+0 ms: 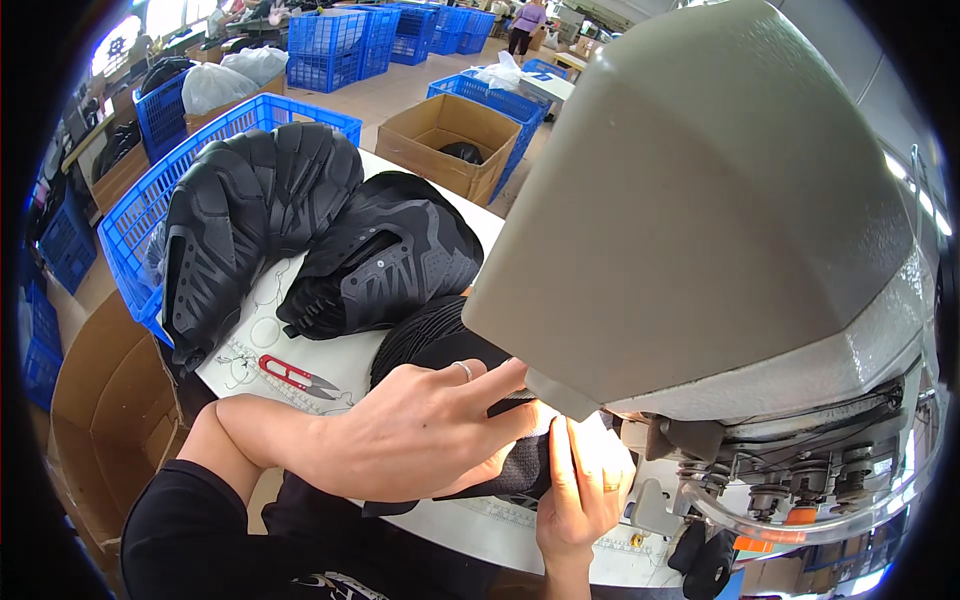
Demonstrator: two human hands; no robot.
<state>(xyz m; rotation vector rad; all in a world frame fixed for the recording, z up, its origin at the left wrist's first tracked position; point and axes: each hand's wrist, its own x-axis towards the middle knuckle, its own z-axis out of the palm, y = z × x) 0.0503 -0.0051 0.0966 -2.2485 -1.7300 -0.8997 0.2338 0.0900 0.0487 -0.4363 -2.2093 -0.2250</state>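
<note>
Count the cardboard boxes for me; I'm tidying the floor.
2 clearly: one box beyond the table, open, and one box at the table's left. More may be hidden behind the crates at upper left.

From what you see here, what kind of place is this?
Most likely a shoe factory sewing floor: a large grey sewing machine, stacks of black shoe uppers on the white table, and blue plastic crates behind.

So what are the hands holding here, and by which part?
Both hands hold one black fabric piece beside the grey sewing machine. The left hand lies flat on its top, and the right hand grips its near right edge.
</note>
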